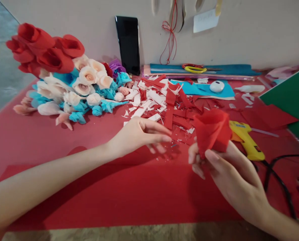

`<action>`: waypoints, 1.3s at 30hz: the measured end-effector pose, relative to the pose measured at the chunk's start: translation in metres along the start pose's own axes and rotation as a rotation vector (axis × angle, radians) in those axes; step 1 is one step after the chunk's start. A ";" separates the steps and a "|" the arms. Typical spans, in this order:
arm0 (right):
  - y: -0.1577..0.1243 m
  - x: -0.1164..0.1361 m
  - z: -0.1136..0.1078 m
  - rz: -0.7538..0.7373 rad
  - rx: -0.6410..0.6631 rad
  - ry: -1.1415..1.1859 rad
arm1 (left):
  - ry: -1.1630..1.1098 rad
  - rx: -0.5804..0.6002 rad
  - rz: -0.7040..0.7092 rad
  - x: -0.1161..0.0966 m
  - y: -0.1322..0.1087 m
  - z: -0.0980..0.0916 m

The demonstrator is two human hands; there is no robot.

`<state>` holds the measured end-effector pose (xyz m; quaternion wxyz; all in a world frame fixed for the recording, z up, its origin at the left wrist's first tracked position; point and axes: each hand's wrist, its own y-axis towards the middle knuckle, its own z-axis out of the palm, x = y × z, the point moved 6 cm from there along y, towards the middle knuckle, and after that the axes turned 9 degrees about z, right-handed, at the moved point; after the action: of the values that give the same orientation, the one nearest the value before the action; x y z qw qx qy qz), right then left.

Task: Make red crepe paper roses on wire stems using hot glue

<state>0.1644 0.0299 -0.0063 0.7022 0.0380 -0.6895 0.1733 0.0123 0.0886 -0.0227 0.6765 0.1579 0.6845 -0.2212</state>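
Observation:
My right hand [227, 174] is closed around the base of a red crepe-paper rose [211, 130], held upright above the red table cover [114, 187]. My left hand [141, 135] reaches out over the table toward the heap of red and white paper scraps [164, 103]. Its fingers are stretched out and slightly apart, with nothing in them. The fingertips hover just left of the rose. A yellow glue gun [247, 140] lies just behind my right hand.
A pile of finished paper roses [69, 83] in red, cream and blue fills the back left. A black phone [128, 45] leans on the wall. Scissors [196, 68] lie on folded paper at the back. A green sheet [292, 100] is at right, a black cord [280, 177] beside my right wrist.

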 end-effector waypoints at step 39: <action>0.005 -0.008 0.008 0.029 0.119 -0.747 | 0.579 0.281 0.208 -0.027 -0.019 0.028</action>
<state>0.1548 0.0308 -0.0148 0.3963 0.1296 -0.8874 0.1969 0.0276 0.0599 0.0059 0.4447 0.3748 0.7912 -0.1891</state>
